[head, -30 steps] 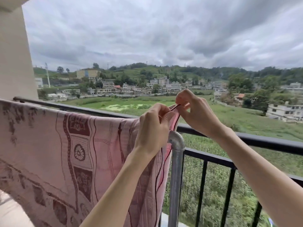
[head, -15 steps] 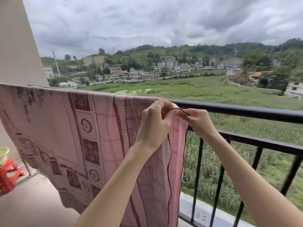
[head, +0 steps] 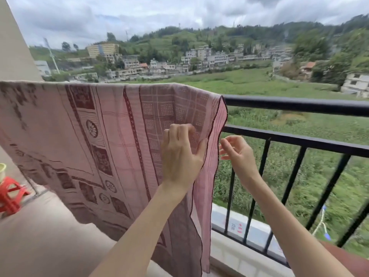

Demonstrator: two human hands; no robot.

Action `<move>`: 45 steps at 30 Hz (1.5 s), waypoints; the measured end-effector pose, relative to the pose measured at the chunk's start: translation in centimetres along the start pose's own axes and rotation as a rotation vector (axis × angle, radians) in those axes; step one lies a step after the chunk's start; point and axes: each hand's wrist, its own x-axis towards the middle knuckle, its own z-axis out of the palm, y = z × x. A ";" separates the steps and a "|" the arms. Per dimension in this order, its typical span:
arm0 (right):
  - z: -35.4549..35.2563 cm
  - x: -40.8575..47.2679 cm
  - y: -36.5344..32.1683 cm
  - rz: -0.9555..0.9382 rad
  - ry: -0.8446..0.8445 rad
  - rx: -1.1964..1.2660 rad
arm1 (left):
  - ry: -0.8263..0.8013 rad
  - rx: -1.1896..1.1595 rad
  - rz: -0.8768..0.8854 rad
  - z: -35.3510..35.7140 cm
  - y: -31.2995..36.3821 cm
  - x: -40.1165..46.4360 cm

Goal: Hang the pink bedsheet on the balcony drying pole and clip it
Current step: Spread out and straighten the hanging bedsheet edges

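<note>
Both hands (head: 207, 154) have dropped below the bedsheet (head: 103, 136) top edge.

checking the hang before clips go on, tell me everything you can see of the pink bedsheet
The pink bedsheet looks like thin woven cloth with dark maroon bands, squares and flower medallions and a dark stitched hem. It hangs draped over the top rail, its right edge falling in loose folds. The left hand touches it near that edge; the right hand is just off the hem. No clips show.
</note>
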 end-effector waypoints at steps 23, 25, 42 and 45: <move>4.6 -10.1 11.5 -0.046 -0.104 -0.315 | -0.301 -0.498 -0.334 3.3 -2.1 -4.1; 4.2 -9.9 12.6 0.011 -0.095 -0.351 | -0.307 -0.523 -0.339 3.7 -2.7 -4.8; 4.2 -11.4 18.0 0.335 -0.024 -0.396 | -0.258 -0.296 -0.586 9.0 -9.8 -12.9; 3.2 -11.9 18.2 0.305 -0.001 -0.431 | -0.225 -0.319 -0.556 9.1 -10.3 -13.9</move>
